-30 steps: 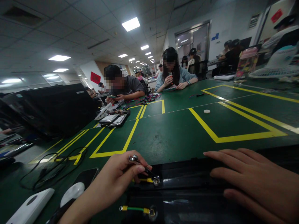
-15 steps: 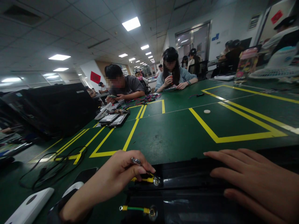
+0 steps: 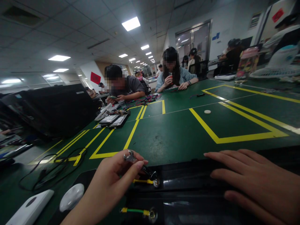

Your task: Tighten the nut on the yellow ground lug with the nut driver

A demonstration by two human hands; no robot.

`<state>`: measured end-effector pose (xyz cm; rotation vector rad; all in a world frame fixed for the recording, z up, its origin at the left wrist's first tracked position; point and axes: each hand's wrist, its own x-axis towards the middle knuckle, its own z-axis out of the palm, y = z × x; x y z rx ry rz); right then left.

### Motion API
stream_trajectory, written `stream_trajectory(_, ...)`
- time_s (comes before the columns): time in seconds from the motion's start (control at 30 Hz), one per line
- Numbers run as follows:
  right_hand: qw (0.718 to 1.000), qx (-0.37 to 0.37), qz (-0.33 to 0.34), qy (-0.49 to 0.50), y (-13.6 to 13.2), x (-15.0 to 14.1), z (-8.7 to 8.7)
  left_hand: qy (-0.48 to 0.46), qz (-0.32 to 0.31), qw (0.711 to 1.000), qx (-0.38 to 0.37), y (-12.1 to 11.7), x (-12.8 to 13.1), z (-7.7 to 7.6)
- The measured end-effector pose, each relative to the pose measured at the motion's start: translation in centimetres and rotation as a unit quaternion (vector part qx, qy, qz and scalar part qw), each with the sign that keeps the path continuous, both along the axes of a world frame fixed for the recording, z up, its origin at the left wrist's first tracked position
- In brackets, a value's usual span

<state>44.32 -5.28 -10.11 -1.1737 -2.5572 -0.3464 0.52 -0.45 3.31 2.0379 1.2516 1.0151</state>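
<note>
My left hand (image 3: 111, 179) pinches a metal wrench (image 3: 129, 157) between thumb and fingers. One open jaw sticks out above the fingertips, while the other end reaches down to a bolt (image 3: 156, 182) on a black panel (image 3: 192, 203). Under that bolt lies a yellow-sleeved wire lug (image 3: 146, 181). Closer to me, a short green wire (image 3: 136, 210) with yellow-sleeved ends joins a second bolt (image 3: 153, 214). My right hand (image 3: 255, 181) rests open on the right side of the panel, fingers spread, holding nothing.
A white mouse (image 3: 72, 197) and a white phone-like slab (image 3: 29, 207) lie at lower left, near a black cable (image 3: 47, 179). Hard drives (image 3: 120, 121) sit beyond, beside a large black case (image 3: 53, 111). Two people work across the green table (image 3: 159, 137).
The wrench has turned, with its upper jaw swung left and showing more fully. My left hand has rotated and drawn back slightly. My right hand stays in place.
</note>
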Motion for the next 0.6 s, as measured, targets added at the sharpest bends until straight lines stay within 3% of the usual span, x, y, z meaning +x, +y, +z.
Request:
stream_trajectory(0.13,1.0,0.004,0.0,-0.007,-0.1,-0.3,0.2,0.071,-0.005,0.996,0.062,-0.7,0.2,-0.4)
stream_trajectory(0.4,1.0,0.008,0.006,0.005,-0.1,-0.5,0.0,0.092,0.002,0.992,0.085,-1.0,-0.9,-2.8)
stream_trajectory(0.6,1.0,-0.003,0.001,0.02,-0.4,-0.4,0.1,0.088,0.07,0.992,0.065,-2.4,0.4,-2.5)
